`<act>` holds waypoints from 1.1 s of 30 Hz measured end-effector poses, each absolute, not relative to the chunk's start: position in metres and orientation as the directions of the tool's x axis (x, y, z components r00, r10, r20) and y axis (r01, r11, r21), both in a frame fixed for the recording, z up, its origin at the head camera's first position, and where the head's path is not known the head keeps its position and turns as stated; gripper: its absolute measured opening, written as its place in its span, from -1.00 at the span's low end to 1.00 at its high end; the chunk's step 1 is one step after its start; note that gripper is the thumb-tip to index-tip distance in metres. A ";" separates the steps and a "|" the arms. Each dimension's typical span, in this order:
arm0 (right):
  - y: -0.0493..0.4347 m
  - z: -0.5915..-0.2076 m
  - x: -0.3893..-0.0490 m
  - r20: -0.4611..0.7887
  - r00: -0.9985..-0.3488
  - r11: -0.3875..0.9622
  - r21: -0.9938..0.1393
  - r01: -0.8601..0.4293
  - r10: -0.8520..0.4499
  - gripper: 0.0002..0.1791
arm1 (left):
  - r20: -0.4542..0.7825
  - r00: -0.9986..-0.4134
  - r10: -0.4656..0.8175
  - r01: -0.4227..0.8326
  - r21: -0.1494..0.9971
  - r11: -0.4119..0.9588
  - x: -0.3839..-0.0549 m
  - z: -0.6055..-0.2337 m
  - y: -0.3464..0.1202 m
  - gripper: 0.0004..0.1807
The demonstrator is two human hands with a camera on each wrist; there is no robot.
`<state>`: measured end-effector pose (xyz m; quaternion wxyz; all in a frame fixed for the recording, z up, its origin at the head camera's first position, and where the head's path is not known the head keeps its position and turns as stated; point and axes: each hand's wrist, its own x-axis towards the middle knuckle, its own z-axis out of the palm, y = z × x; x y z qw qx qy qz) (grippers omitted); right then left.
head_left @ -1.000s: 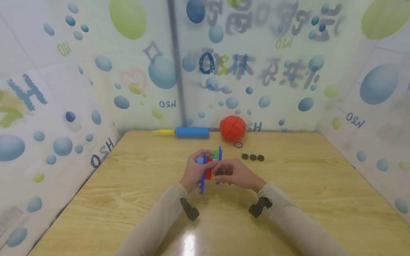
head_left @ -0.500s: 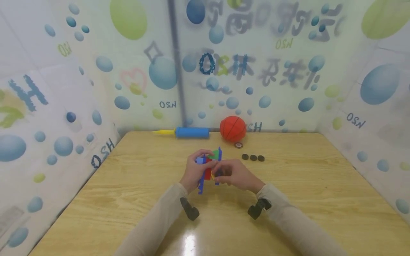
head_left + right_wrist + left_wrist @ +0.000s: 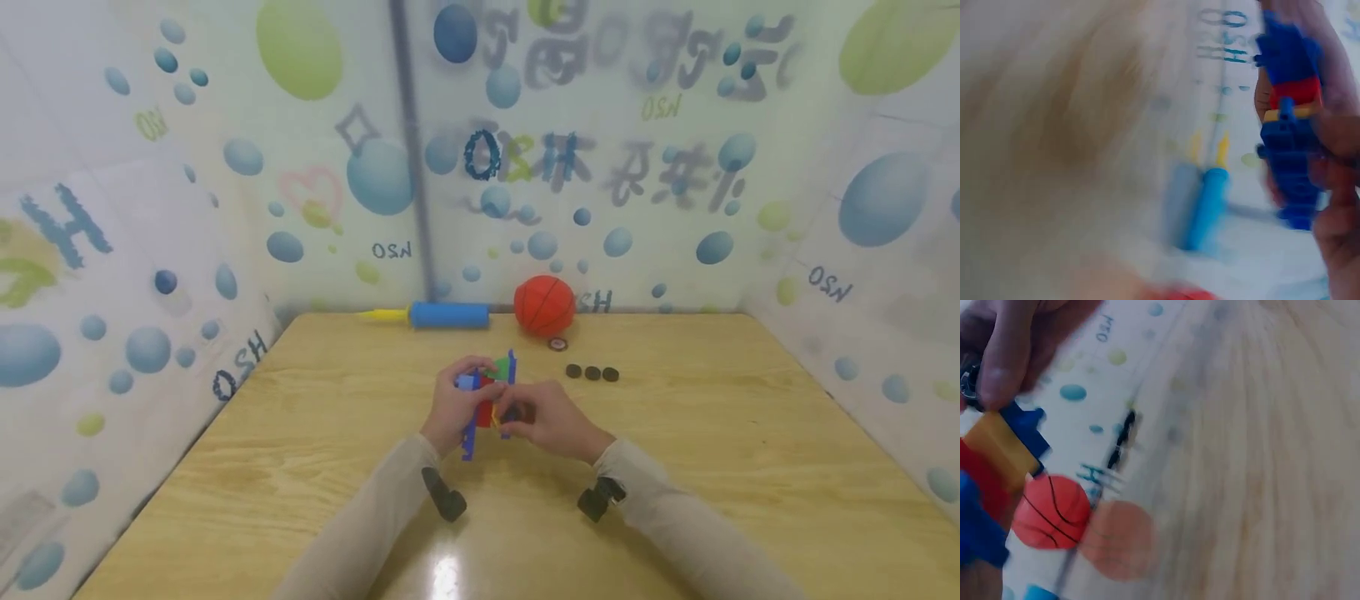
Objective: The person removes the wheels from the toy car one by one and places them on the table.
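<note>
My left hand (image 3: 450, 404) grips a toy built of plastic blocks (image 3: 486, 414), red in the middle with long blue toothed strips on both sides and green and yellow parts. In the right wrist view the blue strip (image 3: 1294, 165) faces the camera, and fingers lie close against it. My right hand (image 3: 558, 421) is at the toy's right side, its thumb and fingertips pinching a small black wheel (image 3: 969, 386) with a shiny hub. The left wrist view shows that wheel beside the yellow block (image 3: 1002, 450). Fingers hide much of the contact between wheel and toy.
Three black wheels (image 3: 592, 373) lie in a row to the right on the wooden table (image 3: 712, 467). A disc with a pale face (image 3: 557, 344) lies before a red basketball (image 3: 544, 306). A blue pump (image 3: 450, 315) with a yellow nozzle lies at the back wall.
The head view has tilted slightly, so the scene sits a little lower. My right hand and the toy shift slightly left; both hands keep nearly the same hold.
</note>
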<state>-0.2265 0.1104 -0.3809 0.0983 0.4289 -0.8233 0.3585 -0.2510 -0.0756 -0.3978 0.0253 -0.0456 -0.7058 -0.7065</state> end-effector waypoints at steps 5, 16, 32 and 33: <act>0.124 -0.370 -0.235 0.543 -0.571 0.427 -0.379 -0.821 -0.616 -0.86 | 0.084 -0.996 0.011 0.084 0.996 0.035 -0.252 -0.395 -0.087 -0.75; 0.176 -0.362 -0.249 0.318 -0.774 0.494 -0.623 -0.606 -0.548 -0.66 | 0.113 -0.977 0.179 0.137 0.982 0.133 -0.251 -0.384 -0.090 -0.68; 0.241 -0.371 -0.269 0.242 -0.850 0.658 -0.548 -0.517 -0.468 -0.65 | 0.109 -0.979 0.172 0.109 0.994 -0.012 -0.246 -0.388 -0.094 -0.72; 0.245 -0.372 -0.270 0.235 -0.856 0.664 -0.549 -0.507 -0.460 -0.65 | 0.104 -0.978 0.181 0.101 0.995 -0.027 -0.246 -0.389 -0.094 -0.71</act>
